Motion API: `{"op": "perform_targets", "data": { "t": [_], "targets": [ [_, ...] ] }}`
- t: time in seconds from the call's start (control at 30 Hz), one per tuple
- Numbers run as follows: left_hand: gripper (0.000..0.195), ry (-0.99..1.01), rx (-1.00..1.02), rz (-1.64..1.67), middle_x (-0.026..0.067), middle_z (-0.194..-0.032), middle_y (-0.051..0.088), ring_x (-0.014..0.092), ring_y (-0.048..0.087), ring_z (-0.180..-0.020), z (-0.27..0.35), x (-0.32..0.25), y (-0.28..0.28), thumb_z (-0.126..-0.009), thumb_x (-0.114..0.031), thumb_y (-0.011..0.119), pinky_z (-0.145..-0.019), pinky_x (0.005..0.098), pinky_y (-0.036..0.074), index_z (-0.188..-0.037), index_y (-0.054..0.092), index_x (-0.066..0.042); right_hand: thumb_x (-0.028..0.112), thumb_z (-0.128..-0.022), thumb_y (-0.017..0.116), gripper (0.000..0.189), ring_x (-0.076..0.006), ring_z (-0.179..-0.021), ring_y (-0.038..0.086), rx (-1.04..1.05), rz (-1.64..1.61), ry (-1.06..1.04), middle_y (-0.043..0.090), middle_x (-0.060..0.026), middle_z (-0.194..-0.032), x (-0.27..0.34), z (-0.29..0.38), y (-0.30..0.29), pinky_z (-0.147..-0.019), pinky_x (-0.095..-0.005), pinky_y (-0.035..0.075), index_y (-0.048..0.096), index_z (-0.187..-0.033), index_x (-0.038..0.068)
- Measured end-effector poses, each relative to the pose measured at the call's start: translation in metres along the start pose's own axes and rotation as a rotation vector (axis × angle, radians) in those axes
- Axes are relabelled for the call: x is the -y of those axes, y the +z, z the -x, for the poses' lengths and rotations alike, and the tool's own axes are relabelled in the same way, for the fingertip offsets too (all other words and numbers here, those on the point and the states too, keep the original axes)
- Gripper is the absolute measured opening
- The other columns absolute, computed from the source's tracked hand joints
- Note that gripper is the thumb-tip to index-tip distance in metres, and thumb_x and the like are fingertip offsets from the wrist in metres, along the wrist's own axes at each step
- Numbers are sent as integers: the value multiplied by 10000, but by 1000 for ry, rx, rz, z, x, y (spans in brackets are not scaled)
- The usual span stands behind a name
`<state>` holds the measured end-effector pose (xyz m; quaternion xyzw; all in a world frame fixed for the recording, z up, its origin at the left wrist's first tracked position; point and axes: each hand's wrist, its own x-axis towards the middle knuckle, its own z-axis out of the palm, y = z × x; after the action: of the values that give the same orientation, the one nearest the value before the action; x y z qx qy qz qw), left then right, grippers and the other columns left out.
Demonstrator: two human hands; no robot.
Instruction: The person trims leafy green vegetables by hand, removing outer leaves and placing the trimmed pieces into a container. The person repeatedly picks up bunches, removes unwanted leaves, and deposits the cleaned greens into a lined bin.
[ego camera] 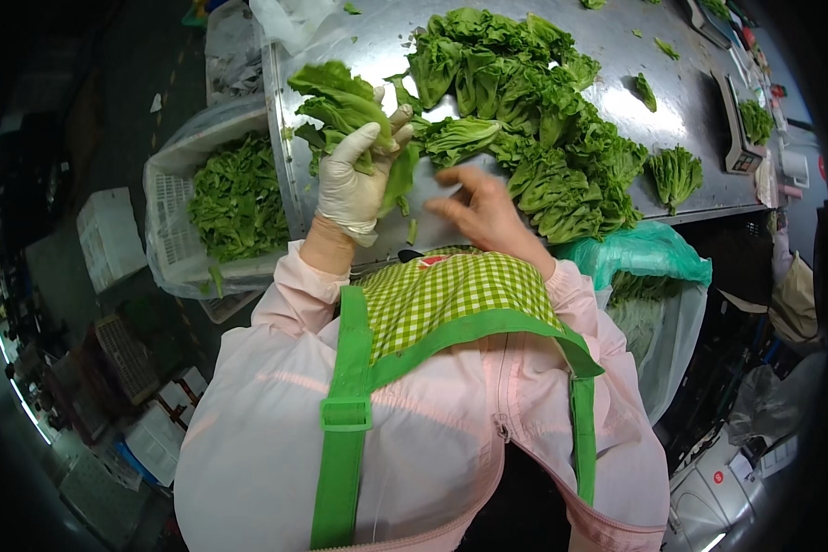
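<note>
My left hand [359, 172], in a pale disposable glove, holds a head of leafy green lettuce [338, 100] above the table's left side, with one leaf hanging down past the wrist. My bare right hand [479, 207] is blurred over the metal table [421, 203], its fingers apart and nothing visible between them. Just beyond it lies a single lettuce head [461, 138], at the near edge of a large pile of lettuce heads [552, 103]. A small cut piece of green [412, 232] rests on the metal between my hands.
On the left, a plastic-lined crate [169, 207] holds loose lettuce leaves [238, 196]. To the right stands a bin lined with a green plastic bag [635, 252], greens inside. A weighing scale [738, 138] bearing lettuce sits on the table's right side, near a lone lettuce head [675, 176].
</note>
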<state>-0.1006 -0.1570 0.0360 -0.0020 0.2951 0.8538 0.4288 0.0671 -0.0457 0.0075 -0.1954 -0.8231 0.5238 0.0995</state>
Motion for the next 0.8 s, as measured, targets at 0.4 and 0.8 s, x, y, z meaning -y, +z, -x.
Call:
{"op": "perform_targets", "data": {
  "t": [0.4, 0.8],
  "targets": [
    [500, -301, 50, 248, 171, -1196, 578, 212, 572, -989, -11, 13, -29, -882, 20, 603, -910, 392, 472, -1354, 436, 44, 120, -812, 700, 302, -264, -880, 600, -288, 858, -42, 670, -80, -983, -24, -45, -54, -794, -395, 458, 676, -1106, 59],
    [251, -385, 46, 227, 87, -1076, 687, 215, 654, -943, -19, 53, -7, -892, -36, 675, -882, 340, 518, -1139, 642, -12, 301, -1027, 526, 302, -73, -640, 494, -69, -1364, 614, 630, -72, -930, 16, -39, -28, -601, -240, 435, 598, -1105, 18]
  ]
}}
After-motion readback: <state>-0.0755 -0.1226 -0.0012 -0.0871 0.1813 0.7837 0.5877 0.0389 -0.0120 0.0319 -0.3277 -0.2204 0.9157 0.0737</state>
